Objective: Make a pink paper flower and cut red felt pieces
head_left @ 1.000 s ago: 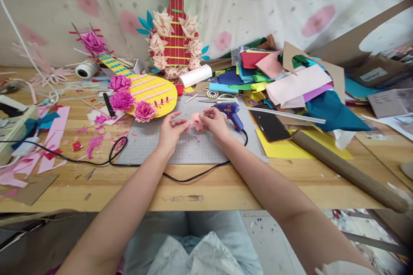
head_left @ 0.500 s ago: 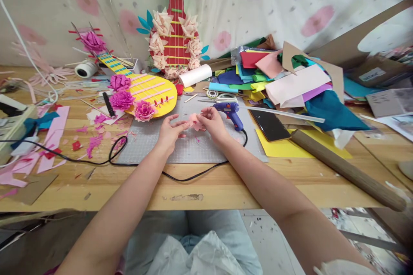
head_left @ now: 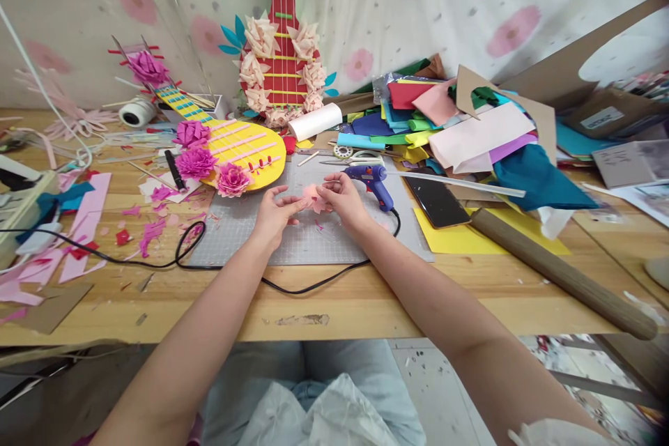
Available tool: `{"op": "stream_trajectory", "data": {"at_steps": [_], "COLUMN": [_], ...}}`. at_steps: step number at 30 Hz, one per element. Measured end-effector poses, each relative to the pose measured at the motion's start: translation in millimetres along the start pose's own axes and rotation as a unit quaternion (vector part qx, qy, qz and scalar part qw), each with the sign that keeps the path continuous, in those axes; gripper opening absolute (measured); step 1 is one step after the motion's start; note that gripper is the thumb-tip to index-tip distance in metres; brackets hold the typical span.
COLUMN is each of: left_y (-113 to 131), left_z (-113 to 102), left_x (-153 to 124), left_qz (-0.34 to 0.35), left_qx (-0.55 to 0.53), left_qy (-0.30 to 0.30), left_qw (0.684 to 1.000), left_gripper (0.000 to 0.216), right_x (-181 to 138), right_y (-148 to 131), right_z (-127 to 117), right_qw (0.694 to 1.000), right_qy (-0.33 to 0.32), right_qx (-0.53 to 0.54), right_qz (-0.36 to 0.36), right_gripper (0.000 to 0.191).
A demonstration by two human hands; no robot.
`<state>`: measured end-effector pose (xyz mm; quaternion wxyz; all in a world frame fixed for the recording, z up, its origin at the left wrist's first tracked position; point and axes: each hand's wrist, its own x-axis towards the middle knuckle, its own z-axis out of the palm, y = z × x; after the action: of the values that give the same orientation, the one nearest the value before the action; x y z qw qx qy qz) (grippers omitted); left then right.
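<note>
Between my two hands is a small pale pink paper flower (head_left: 314,199) with a bit of red at its middle, held above the grey cutting mat (head_left: 251,237). My left hand (head_left: 277,214) pinches its left edge between thumb and fingers. From the right, my right hand (head_left: 342,196) grips its upper right petals with the fingertips. Just past my right hand a blue glue gun (head_left: 372,181) lies on the mat, a long clear glue stick (head_left: 465,184) reaching out behind it. Scissors (head_left: 360,159) lie beyond the hands.
A yellow paper guitar (head_left: 245,146) with pink flowers lies behind left; a red one (head_left: 285,70) leans against the curtain. Coloured paper (head_left: 470,132) is heaped at right, near a phone (head_left: 436,201) and a brown roll (head_left: 564,272). A black cord (head_left: 308,290) crosses the front.
Hardly anything differs. Both hands keep their pinch on the paper flower in nearly the same place, and the whole view has shifted very slightly.
</note>
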<state>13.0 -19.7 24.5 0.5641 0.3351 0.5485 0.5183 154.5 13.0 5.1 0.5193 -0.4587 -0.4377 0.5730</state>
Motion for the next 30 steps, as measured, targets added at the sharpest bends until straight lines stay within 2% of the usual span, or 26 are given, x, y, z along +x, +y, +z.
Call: {"op": "stream_trajectory", "data": {"at_steps": [4,18,20,22,25,27,30], "left_y": [1,-1,-3,-6,-11,-14,-13], "left_z": [2,0,-1,-2,0,3,7], "left_x": [-2,2,4,6,8,7,6], "left_qz": [0.000,0.023,0.059,0.126,0.202,0.198,0.135], "left_qx": [-0.004,-0.010,-0.012,0.008,0.062,0.072,0.036], "left_qy": [0.020,0.030,0.048,0.066,0.060,0.041,0.000], "left_qw": [1.000,0.999,0.997,0.990,0.976,0.977,0.990], "left_gripper": [0.055,0.053,0.046,0.040,0.041,0.045,0.048], "right_x": [0,-3,-3,-3,-3,-3,-4], "right_y": [0,-4,-4,-4,-5,-5,-6], "right_z": [1,0,0,1,1,2,3], "right_qw": [1.000,1.000,1.000,1.000,1.000,0.999,0.999], "right_qy": [-0.001,0.001,-0.001,-0.001,-0.002,-0.004,-0.003], "right_qx": [0.002,0.009,0.011,0.014,0.024,0.032,0.042], "right_qz": [0.002,0.007,0.008,0.010,0.014,0.019,0.031], "right_gripper": [0.042,0.042,0.041,0.041,0.042,0.043,0.043]}}
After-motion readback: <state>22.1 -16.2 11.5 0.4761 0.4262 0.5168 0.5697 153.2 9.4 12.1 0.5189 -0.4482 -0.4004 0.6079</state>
